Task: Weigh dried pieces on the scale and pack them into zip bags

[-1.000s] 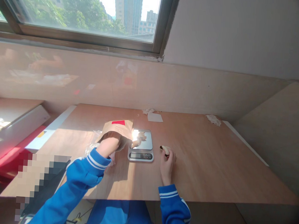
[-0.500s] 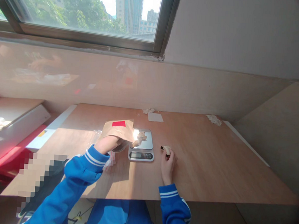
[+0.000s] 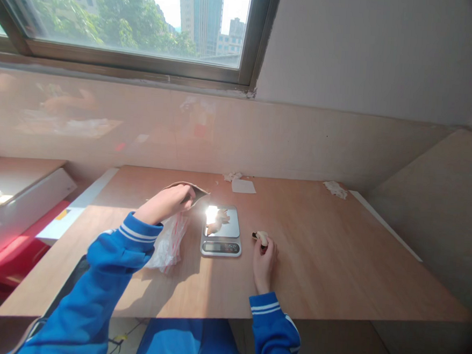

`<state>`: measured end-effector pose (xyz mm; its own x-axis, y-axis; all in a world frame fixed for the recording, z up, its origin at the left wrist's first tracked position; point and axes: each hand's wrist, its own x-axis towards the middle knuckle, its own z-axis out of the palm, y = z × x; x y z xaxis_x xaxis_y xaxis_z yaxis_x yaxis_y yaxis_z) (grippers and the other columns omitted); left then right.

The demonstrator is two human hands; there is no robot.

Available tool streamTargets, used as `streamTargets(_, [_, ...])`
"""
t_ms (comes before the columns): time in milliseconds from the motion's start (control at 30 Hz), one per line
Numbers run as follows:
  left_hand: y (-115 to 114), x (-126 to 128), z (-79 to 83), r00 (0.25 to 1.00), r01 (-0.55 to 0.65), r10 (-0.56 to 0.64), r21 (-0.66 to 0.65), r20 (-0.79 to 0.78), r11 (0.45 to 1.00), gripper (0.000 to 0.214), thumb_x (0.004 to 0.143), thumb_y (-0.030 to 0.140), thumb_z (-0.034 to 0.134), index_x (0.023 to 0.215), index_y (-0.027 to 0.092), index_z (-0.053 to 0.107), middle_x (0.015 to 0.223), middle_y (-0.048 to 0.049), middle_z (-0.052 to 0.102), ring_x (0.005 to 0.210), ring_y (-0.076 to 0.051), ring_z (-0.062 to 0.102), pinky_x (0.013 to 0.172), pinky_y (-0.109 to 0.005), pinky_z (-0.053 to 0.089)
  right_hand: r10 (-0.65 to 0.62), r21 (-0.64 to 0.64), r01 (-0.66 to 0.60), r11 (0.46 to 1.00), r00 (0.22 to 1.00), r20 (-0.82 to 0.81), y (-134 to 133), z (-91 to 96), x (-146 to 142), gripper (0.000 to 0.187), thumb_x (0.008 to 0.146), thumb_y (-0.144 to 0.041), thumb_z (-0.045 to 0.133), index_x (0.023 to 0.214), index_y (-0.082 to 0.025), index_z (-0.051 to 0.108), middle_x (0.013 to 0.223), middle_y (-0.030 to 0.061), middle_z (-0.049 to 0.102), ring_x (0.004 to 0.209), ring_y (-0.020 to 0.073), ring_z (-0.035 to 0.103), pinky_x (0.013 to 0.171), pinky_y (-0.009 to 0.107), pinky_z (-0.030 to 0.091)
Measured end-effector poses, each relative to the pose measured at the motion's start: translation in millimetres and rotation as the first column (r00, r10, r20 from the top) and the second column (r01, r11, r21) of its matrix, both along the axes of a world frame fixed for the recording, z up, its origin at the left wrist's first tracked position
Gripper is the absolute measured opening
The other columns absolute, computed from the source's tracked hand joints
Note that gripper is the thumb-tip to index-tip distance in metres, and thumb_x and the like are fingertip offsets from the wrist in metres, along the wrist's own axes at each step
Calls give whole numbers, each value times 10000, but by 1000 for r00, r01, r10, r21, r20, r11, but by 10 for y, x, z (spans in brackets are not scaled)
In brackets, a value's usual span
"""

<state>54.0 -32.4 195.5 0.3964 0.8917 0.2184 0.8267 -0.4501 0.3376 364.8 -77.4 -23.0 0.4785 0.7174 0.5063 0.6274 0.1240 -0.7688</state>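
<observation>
My left hand (image 3: pixel 181 197) is closed on a brown paper bag (image 3: pixel 200 193), held up left of a kitchen scale (image 3: pixel 221 248). The bag is tilted, and part of it is hidden behind the hand. Irregular brownish pieces (image 3: pixel 217 222) show on the scale's shiny plate, partly lost in sun glare. To the right of the scale, my right hand (image 3: pixel 266 256) rests low over the table, its fingers closed around a small pale, cream-coloured piece (image 3: pixel 262 237) with dark parts. What kind of thing it is I cannot make out.
Clear plastic bags with red edges (image 3: pixel 170 243) lie under my left forearm. A white paper square (image 3: pixel 243 186) and crumpled pale scraps (image 3: pixel 233 175) are at the table's back, with another crumpled scrap (image 3: pixel 335 189) at back right. A wall with a window stands behind.
My left hand has lifted and turned the paper bag, so its red label no longer shows and more of the plastic bags is uncovered. My right hand has barely moved.
</observation>
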Motion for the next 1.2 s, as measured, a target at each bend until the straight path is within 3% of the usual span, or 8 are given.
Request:
streamTargets(133, [89,-59,94,1000,25,-25,46,0,999,271,897,259,442,1079,203,636,1096,-93,643,1043,-208,581,956,-378,462,-14,12,14,1000,1000,23,11,-15,2,391,927,-520,431,959,-170,604,970,153,658,928,275,589,801,407,457])
streamTargets(333, [229,-184,171,992,22,-27,38,121,999,304,921,299,364,1012,188,632,1039,-76,562,854,-165,574,846,-346,499,-24,28,24,999,999,25,17,-8,-3,396,924,-540,435,942,-181,600,945,138,652,909,270,590,782,397,462])
streamTargets(467, [305,-199,186,987,-5,0,32,158,999,245,878,271,375,870,182,602,970,-77,581,879,-178,580,858,-355,492,-31,15,30,999,999,19,9,10,-7,406,923,-545,432,938,-179,607,925,141,651,887,270,583,764,394,461])
streamTargets(833, [131,-140,264,994,-51,61,-119,87,992,270,836,459,484,776,198,514,820,-36,638,739,-169,578,687,-301,466,-20,-5,20,1000,1000,-19,16,-22,12,381,915,-529,444,940,-177,585,939,143,641,879,265,573,775,397,466])
streamTargets(1033, [52,-161,203,992,-42,60,-156,112,987,354,817,474,513,1024,197,587,1058,-86,685,932,-214,660,812,-323,516,-21,-8,21,1000,999,-32,12,9,6,389,906,-529,444,936,-170,593,928,146,644,877,266,569,786,399,457])
streamTargets(1200, [68,-151,110,992,-68,72,-45,107,997,344,859,427,483,1049,171,612,1118,-140,673,1025,-257,637,912,-395,492,-11,-26,9,1000,998,-57,14,30,0,382,902,-515,439,926,-165,587,933,152,650,869,261,572,786,391,451])
